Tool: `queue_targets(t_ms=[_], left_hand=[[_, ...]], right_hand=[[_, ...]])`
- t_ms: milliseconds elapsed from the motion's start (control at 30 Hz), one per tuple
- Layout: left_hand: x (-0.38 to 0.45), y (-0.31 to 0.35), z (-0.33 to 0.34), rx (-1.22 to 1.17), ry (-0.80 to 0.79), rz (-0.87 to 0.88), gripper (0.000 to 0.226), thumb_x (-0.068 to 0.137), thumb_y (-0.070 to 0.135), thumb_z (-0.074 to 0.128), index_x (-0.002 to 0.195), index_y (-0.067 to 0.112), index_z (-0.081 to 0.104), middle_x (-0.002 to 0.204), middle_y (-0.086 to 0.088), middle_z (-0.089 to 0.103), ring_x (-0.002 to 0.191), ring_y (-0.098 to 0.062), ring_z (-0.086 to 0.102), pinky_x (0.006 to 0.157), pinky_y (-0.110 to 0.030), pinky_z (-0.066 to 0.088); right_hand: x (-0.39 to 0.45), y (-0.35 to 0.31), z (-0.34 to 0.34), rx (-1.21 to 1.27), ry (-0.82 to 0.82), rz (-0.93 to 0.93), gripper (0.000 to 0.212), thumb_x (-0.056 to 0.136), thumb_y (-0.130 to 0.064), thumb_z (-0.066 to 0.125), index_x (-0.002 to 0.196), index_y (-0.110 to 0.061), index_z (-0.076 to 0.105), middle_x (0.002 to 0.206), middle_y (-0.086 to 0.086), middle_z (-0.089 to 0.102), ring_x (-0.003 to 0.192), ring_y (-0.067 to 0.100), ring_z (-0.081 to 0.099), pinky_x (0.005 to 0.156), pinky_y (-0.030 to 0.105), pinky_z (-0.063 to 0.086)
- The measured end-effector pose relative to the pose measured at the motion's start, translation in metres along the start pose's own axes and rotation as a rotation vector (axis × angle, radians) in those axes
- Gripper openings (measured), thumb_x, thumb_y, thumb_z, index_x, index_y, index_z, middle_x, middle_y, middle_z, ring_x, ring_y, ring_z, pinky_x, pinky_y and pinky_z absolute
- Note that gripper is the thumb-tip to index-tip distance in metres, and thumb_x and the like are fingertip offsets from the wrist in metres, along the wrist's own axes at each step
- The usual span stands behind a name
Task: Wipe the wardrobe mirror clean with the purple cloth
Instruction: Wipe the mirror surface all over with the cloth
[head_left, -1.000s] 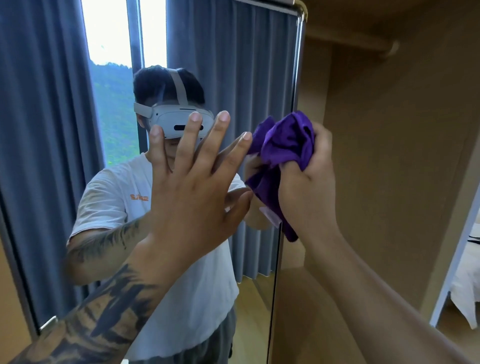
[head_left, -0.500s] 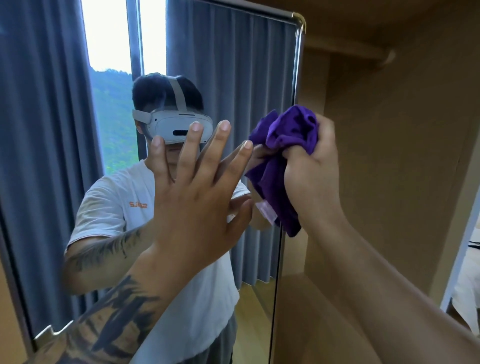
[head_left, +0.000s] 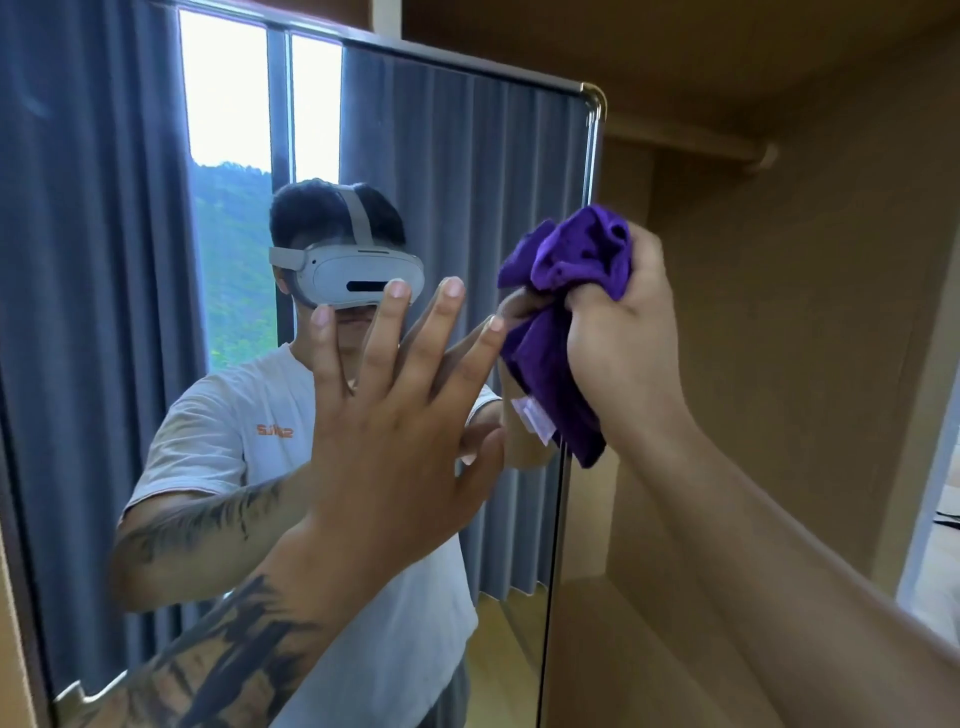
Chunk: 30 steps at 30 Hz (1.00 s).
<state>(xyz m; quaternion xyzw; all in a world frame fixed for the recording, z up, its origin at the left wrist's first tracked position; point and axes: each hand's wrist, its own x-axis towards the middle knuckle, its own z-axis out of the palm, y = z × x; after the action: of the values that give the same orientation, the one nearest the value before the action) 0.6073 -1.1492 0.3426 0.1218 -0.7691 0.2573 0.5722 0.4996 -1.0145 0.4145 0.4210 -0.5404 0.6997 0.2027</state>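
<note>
The tall wardrobe mirror (head_left: 130, 260) fills the left half of the view, framed by a thin metal edge. My left hand (head_left: 395, 431) lies flat against the glass with fingers spread and straight. My right hand (head_left: 623, 348) grips the bunched purple cloth (head_left: 566, 270) against the mirror's right edge, at about head height. A loose end of the cloth with a white label hangs down below my fist. The mirror reflects a person in a white shirt, blue curtains and a window.
The open wooden wardrobe interior (head_left: 779, 364) lies right of the mirror, with a hanging rail (head_left: 727, 150) near the top and a shelf lower down. A doorway strip (head_left: 935, 519) shows at the far right.
The view has tilted up, showing the mirror's top right corner. My right hand with the cloth has shifted slightly up along the right edge. My left hand stays pressed on the glass.
</note>
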Motion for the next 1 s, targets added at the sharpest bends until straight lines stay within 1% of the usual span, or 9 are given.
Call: queue_targets(t_ms=[133, 233, 333, 400, 500, 633, 800, 933, 1000], left_hand=[[0.001, 0.0, -0.006, -0.006, -0.029, -0.002, 0.072, 0.094, 0.058, 0.054, 0.158, 0.026, 0.045, 0.17, -0.01, 0.03, 0.158, -0.039, 0.023, 0.122, -0.071, 0.008], [0.004, 0.001, -0.012, -0.027, -0.039, -0.013, 0.07, 0.092, 0.059, 0.059, 0.153, 0.026, 0.052, 0.167, -0.01, 0.035, 0.155, -0.04, 0.03, 0.12, -0.073, 0.013], [0.014, -0.002, -0.019, -0.071, -0.02, -0.018, 0.062, 0.089, 0.058, 0.061, 0.141, 0.027, 0.062, 0.16, -0.008, 0.047, 0.144, -0.039, 0.044, 0.117, -0.07, 0.02], [0.027, -0.006, -0.024, -0.093, -0.014, -0.039, 0.059, 0.088, 0.059, 0.06, 0.139, 0.029, 0.063, 0.159, -0.006, 0.048, 0.139, -0.037, 0.047, 0.117, -0.067, 0.022], [0.045, -0.008, -0.029, -0.072, -0.015, -0.066, 0.061, 0.09, 0.062, 0.05, 0.144, 0.034, 0.058, 0.163, -0.006, 0.042, 0.146, -0.036, 0.04, 0.119, -0.071, 0.016], [0.055, -0.011, -0.026, 0.004, -0.046, -0.117, 0.07, 0.091, 0.07, 0.038, 0.153, 0.04, 0.046, 0.17, -0.006, 0.028, 0.156, -0.038, 0.023, 0.115, -0.078, -0.003], [0.052, -0.015, -0.017, 0.069, -0.071, -0.089, 0.075, 0.095, 0.075, 0.025, 0.159, 0.039, 0.038, 0.173, -0.007, 0.02, 0.159, -0.039, 0.013, 0.113, -0.081, -0.004], [0.05, -0.015, -0.013, 0.055, -0.029, -0.081, 0.071, 0.094, 0.069, 0.04, 0.158, 0.039, 0.039, 0.173, -0.006, 0.022, 0.159, -0.039, 0.014, 0.113, -0.083, -0.002], [0.049, -0.016, -0.012, 0.06, -0.017, -0.077, 0.072, 0.092, 0.067, 0.045, 0.158, 0.04, 0.039, 0.173, -0.006, 0.022, 0.16, -0.038, 0.014, 0.114, -0.082, -0.001]], right_hand=[[-0.036, 0.017, 0.003, -0.024, 0.004, 0.022, 0.051, 0.103, -0.015, 0.059, 0.148, -0.033, 0.044, 0.118, -0.019, 0.064, 0.105, -0.005, 0.063, 0.078, 0.007, 0.05], [-0.062, 0.033, 0.0, -0.031, -0.002, 0.03, 0.051, 0.103, -0.013, 0.057, 0.145, -0.038, 0.046, 0.116, -0.029, 0.064, 0.104, -0.004, 0.065, 0.078, 0.008, 0.051], [-0.045, 0.027, -0.004, -0.034, -0.025, 0.044, 0.049, 0.102, -0.013, 0.058, 0.143, -0.038, 0.048, 0.114, -0.03, 0.065, 0.101, -0.003, 0.067, 0.073, 0.012, 0.054], [-0.022, 0.015, -0.007, -0.063, -0.045, 0.007, 0.048, 0.101, -0.015, 0.059, 0.143, -0.034, 0.048, 0.111, -0.032, 0.064, 0.1, -0.005, 0.066, 0.074, 0.01, 0.052], [-0.002, 0.001, -0.004, -0.069, -0.044, -0.039, 0.049, 0.1, -0.016, 0.058, 0.143, -0.036, 0.046, 0.108, -0.036, 0.063, 0.098, -0.006, 0.066, 0.071, 0.007, 0.05], [-0.025, 0.016, -0.001, -0.024, -0.031, -0.022, 0.049, 0.103, -0.02, 0.061, 0.145, -0.038, 0.045, 0.116, -0.033, 0.062, 0.106, -0.006, 0.064, 0.076, 0.007, 0.051], [-0.033, 0.027, -0.001, 0.012, -0.007, 0.006, 0.048, 0.102, -0.011, 0.057, 0.143, -0.034, 0.049, 0.115, -0.031, 0.064, 0.106, -0.004, 0.065, 0.078, 0.008, 0.051], [0.017, -0.003, 0.004, -0.012, 0.011, -0.051, 0.046, 0.1, -0.009, 0.054, 0.136, -0.037, 0.049, 0.102, -0.036, 0.065, 0.091, -0.007, 0.068, 0.068, 0.008, 0.051], [0.038, -0.015, 0.006, -0.022, 0.022, -0.071, 0.049, 0.1, -0.007, 0.052, 0.141, -0.034, 0.048, 0.096, -0.039, 0.064, 0.086, -0.008, 0.067, 0.065, 0.008, 0.051]])
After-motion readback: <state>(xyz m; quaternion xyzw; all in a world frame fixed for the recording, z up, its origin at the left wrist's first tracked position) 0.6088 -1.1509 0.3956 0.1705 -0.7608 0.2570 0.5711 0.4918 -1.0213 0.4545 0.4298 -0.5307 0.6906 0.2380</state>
